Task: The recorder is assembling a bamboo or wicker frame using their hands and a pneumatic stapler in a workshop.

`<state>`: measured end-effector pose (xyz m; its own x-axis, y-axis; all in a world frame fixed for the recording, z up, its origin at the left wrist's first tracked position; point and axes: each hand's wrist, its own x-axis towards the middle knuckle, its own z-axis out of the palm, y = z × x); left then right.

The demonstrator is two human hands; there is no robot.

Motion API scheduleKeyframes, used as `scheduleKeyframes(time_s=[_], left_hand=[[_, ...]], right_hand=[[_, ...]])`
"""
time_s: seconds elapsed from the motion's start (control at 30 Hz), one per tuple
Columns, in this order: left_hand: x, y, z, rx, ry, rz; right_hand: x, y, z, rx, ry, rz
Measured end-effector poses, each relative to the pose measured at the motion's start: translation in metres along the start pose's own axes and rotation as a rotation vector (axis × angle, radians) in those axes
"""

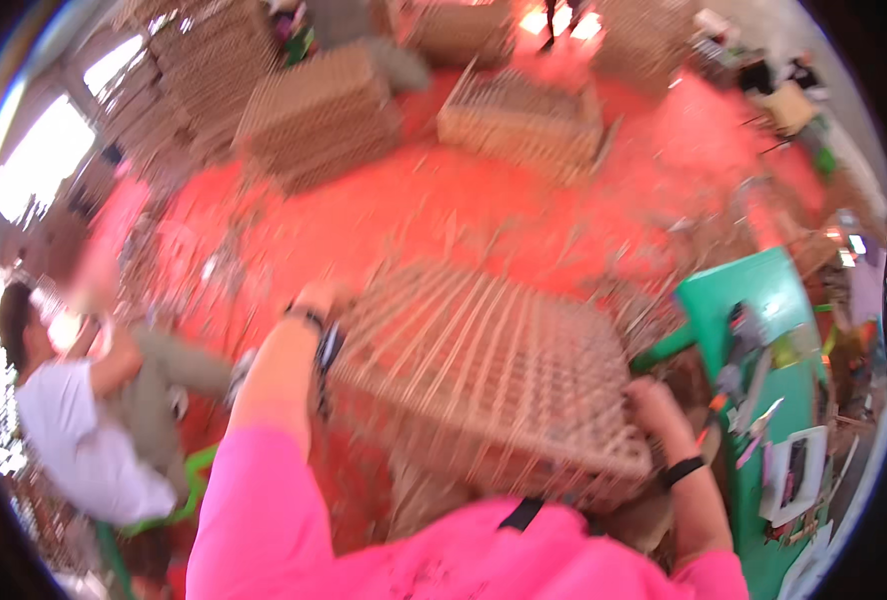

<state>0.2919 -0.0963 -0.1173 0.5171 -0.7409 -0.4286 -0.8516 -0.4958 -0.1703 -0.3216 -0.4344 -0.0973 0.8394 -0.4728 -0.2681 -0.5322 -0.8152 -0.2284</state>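
Note:
A large brown basket woven in an open lattice (494, 365) is held tilted in front of my body. Long thin strands fan across its top and left part, while the right part has a tighter mesh. My left hand (322, 298) grips its far left corner, with the fingers blurred and partly hidden. On the opposite side, my right hand (657, 408) is closed around the right edge. Motion smears the finer weave.
On the right stands a green plastic table (744, 285) bearing tools and a white tray (796, 475). A person in a white shirt (99, 420) sits at left. Stacked woven baskets (314, 115) and another open basket (524, 115) rest on the red floor (434, 205), strewn with strips.

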Motion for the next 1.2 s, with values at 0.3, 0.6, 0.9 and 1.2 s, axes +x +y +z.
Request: scheduleKeyframes(time_s=[0.3, 0.6, 0.9, 1.2], left_hand=[[0.041, -0.023, 0.065, -0.061, -0.276, -0.002], [-0.047, 0.046, -0.051, -0.298, 0.1, 0.057], [-0.248, 0.249, -0.043, -0.723, 0.843, 0.241], [-0.276, 0.293, -0.027, -0.416, 0.906, 0.172]], right_hand=[[0.026, 0.015, 0.044, 0.102, -0.014, -0.086], [-0.035, -0.02, 0.004, -0.014, -0.095, 0.111], [-0.115, -0.092, 0.003, 0.314, 0.539, 0.025], [-0.135, -0.12, 0.023, 0.176, 0.737, -0.108]])
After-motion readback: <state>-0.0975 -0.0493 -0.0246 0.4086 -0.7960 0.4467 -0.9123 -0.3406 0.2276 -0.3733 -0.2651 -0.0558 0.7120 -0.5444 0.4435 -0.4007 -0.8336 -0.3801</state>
